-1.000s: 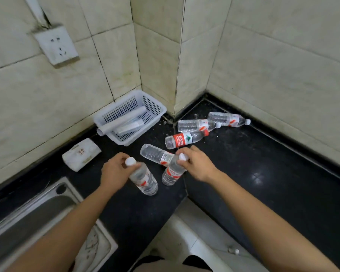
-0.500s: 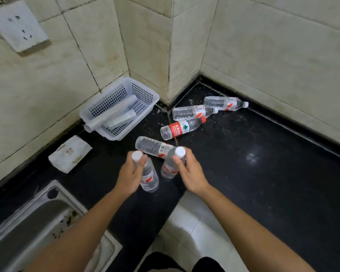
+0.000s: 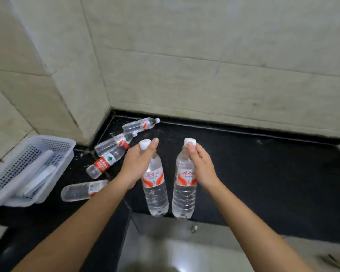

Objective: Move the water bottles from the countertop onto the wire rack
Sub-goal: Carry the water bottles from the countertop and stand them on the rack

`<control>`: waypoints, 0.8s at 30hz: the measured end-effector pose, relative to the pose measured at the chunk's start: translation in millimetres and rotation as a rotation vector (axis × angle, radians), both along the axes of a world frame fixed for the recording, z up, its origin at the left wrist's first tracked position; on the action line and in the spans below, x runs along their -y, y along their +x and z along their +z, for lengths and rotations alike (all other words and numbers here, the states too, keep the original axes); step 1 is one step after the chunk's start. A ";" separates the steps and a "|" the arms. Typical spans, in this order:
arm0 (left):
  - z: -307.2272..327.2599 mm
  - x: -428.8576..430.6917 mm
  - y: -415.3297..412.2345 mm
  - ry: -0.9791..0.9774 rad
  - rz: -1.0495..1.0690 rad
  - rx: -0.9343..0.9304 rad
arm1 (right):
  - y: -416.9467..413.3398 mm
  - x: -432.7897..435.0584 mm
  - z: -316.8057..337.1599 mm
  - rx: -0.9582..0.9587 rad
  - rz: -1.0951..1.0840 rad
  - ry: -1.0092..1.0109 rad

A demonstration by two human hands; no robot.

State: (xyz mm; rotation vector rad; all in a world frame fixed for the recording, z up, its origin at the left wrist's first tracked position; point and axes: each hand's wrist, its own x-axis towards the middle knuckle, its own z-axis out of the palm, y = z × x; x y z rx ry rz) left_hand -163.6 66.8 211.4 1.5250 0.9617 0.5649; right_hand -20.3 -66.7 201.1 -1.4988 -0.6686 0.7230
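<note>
Hands first, from the head camera. The left hand [image 3: 139,165] has its fingers curled round the neck of one clear water bottle [image 3: 155,193], just under the white cap, with the thumb lying up beside the cap. The right hand [image 3: 201,169] pinches the neck of a second water bottle [image 3: 185,195] in the same way, its fingertips just below the cap. Both bottles hang upright, side by side and close together, with a narrow gap between them and their red-and-white labels facing the camera. Their bases show over the front edge of the black countertop [image 3: 263,183], with pale floor [image 3: 185,252] below.

Four more bottles lie on their sides toward the back-left corner of the countertop, to the left of the left hand. The farthest bottle [image 3: 139,124] lies just beside the back wall [image 3: 204,75], its cap pointing right. The next bottle [image 3: 114,143] lies in front of it, against a red-labelled bottle [image 3: 104,163]. The nearest lying bottle [image 3: 81,191] is partly hidden behind the left forearm and sits just beside a white perforated basket [image 3: 57,139] at the left edge.

To the right of the right hand, dark stone runs unbroken back to the wall and out to the right edge. The front edge lies directly under the held bottles.
</note>
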 end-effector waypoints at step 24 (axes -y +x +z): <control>76.0 488.6 389.1 -0.137 -0.849 0.197 | 265.4 506.5 61.9 0.027 -0.775 0.122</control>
